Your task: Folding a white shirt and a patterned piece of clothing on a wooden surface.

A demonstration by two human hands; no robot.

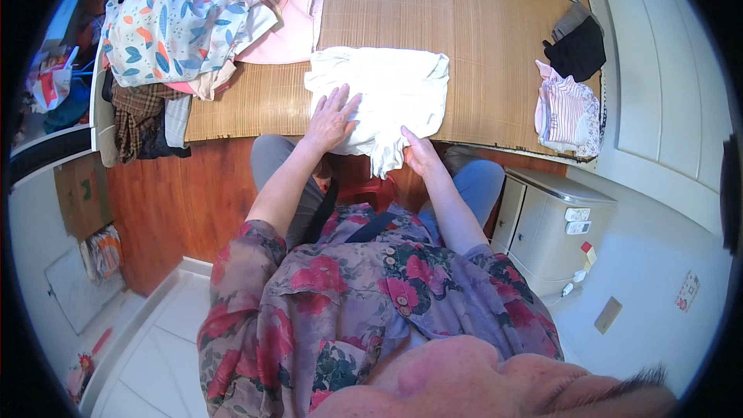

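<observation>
A white cloth garment lies folded into a rough rectangle before me on a bamboo mat. Its gathered near end hangs over the mat's front edge. My left hand rests flat on the garment's left side with the fingers apart, gripping nothing. At the near right edge, my right hand pinches the cloth between thumb and fingers; the fingers beneath are partly hidden.
Left is a heap of clothes with a leaf-print garment, pink cloth and brown plaid cloth. Folded striped clothes and a black item lie right. A beige cabinet stands below the right end.
</observation>
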